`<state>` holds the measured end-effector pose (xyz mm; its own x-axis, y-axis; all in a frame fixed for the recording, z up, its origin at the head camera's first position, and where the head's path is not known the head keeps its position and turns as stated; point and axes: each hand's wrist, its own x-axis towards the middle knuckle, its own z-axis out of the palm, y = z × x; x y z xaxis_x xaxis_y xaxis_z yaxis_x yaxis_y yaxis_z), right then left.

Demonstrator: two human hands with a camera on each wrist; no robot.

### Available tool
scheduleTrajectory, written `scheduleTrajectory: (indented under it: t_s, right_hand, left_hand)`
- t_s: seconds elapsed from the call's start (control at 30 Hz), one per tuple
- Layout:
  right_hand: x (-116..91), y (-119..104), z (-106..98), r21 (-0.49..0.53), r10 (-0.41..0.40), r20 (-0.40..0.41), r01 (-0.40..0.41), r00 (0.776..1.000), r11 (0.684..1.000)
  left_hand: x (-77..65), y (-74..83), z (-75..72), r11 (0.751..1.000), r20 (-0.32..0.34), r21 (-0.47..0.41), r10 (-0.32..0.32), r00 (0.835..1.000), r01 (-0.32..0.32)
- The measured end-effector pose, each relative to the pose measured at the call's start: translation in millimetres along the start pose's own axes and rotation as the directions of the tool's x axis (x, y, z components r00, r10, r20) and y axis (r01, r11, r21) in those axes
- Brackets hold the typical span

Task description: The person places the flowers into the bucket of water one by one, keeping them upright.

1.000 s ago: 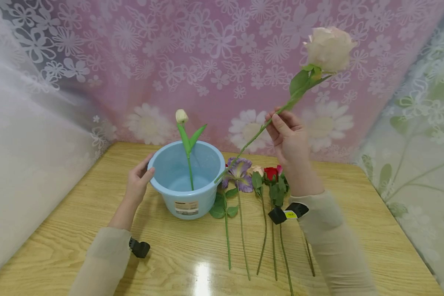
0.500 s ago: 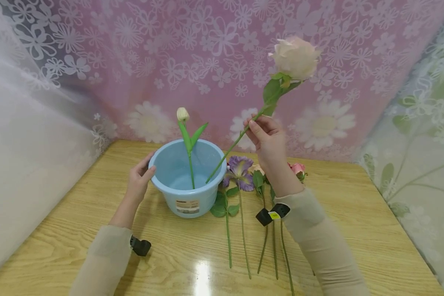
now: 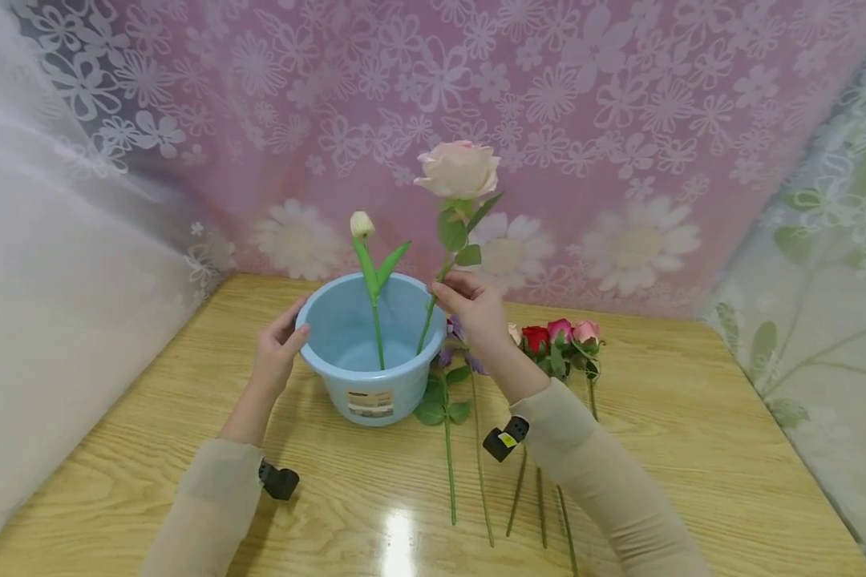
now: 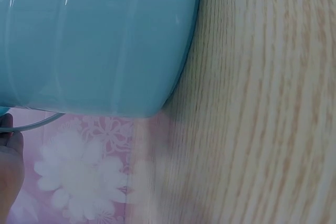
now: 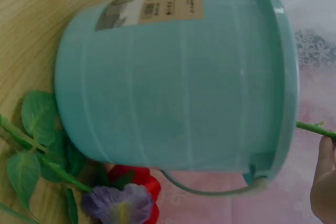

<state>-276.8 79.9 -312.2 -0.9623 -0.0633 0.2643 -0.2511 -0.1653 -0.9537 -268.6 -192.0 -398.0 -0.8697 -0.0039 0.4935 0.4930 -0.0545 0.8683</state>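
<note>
Leftmost, the left hand (image 3: 277, 349) is gripping the blue bucket (image 3: 406, 394) by its rim, thumb hooked over. Inside, a white tulip (image 3: 362, 224) is leaning. Next, the right hand (image 3: 478, 316) is pinching the pale rose (image 3: 459, 170) by its stem, whose lower end is reaching into the bucket. Farther right, a red rose (image 3: 536, 338) and a pink rose (image 3: 586, 331) are lying on the table (image 3: 332, 521).

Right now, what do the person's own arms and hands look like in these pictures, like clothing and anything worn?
The left sleeve and right sleeve are long, plain and pale beige. The left hand and right hand are ungloved. A boxy black left wrist camera and matching right wrist camera are worn; the right one has a yellow sticker.
</note>
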Motion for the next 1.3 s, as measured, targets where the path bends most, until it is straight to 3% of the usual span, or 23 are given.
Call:
scheduleTrajectory:
  t_s: [0.27, 0.57, 0.9, 1.3]
  right_hand:
    - [-1.5, 14.7, 8.2, -0.138, 0.051, 0.074, -0.040, 0.996, 0.990]
    - [-0.3, 15.2, 14.1, -0.226, 0.087, 0.137, -0.054, 0.987, 0.973]
    - [1.2, 10.0, 14.8, -0.435, 0.137, 0.132, -0.067, 0.982, 0.898]
    - [-5.1, 1.6, 9.3, -0.496, 0.138, 0.187, -0.028, 0.973, 0.868]
  left_hand:
    - [-0.5, -0.6, 0.8, 1.000, -0.002, -0.018, -0.007, 1.000, 0.007]
    - [-0.9, -1.0, 0.0, 1.000, 0.003, -0.014, -0.017, 1.000, 0.017]
    - [-0.8, -2.1, 0.0, 1.000, -0.010, -0.001, 0.006, 1.000, -0.006]
    - [-1.2, 0.8, 1.3, 1.000, -0.014, 0.025, -0.013, 1.000, 0.013]
